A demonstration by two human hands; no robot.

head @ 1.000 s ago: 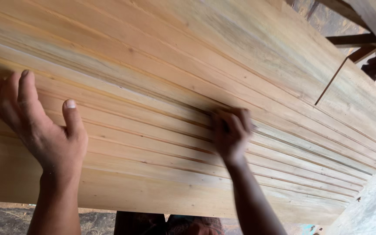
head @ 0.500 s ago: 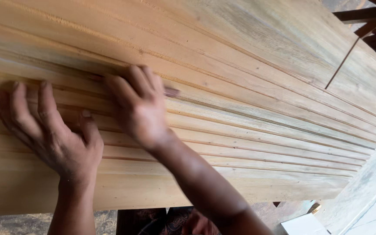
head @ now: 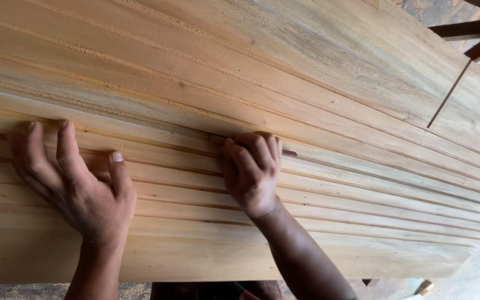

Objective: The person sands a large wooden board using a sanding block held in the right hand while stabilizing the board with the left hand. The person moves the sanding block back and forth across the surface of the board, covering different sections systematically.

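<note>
Head view, left hand [head: 76,186] fingers spread flat on stacked planks [head: 329,111], right hand [head: 251,169] fingers curled together gripping plank edge

Stacked planks [head: 306,111] run past both side edges, ends unseen

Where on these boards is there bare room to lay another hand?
The stacked planks lie bare to the right of the right hand, and on the broad upper board. It is crowded between the left hand and the right.

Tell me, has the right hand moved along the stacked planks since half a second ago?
Yes. The right hand has shifted rightward along the stacked planks, away from the left hand.
</note>
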